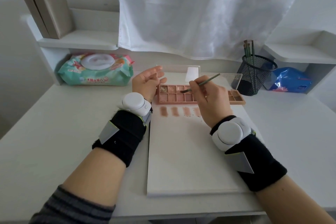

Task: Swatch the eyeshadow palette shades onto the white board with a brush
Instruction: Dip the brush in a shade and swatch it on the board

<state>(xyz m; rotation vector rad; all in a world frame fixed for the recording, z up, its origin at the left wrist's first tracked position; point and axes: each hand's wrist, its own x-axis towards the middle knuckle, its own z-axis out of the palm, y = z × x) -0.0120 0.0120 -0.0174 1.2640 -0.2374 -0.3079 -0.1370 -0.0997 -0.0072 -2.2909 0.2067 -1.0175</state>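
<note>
A pink eyeshadow palette (172, 96) lies open at the far edge of the white board (190, 160), its clear lid (179, 72) standing up behind it. My left hand (147, 82) holds the lid's left edge between thumb and fingers. My right hand (209, 100) grips a thin green brush (209, 80), whose bristle tip rests in a pan in the palette's upper row. Several pinkish-brown swatches (174, 111) sit in a row on the board just below the palette. A second, browner palette (235, 97) lies to the right, partly hidden by my right hand.
A black mesh cup (254, 76) with several brushes stands at the back right, beside a blue plastic bag (289, 80). A pack of wet wipes (96, 70) lies back left under a shelf. A brown box (49, 12) stands on the shelf. A white curtain (200, 14) hangs behind.
</note>
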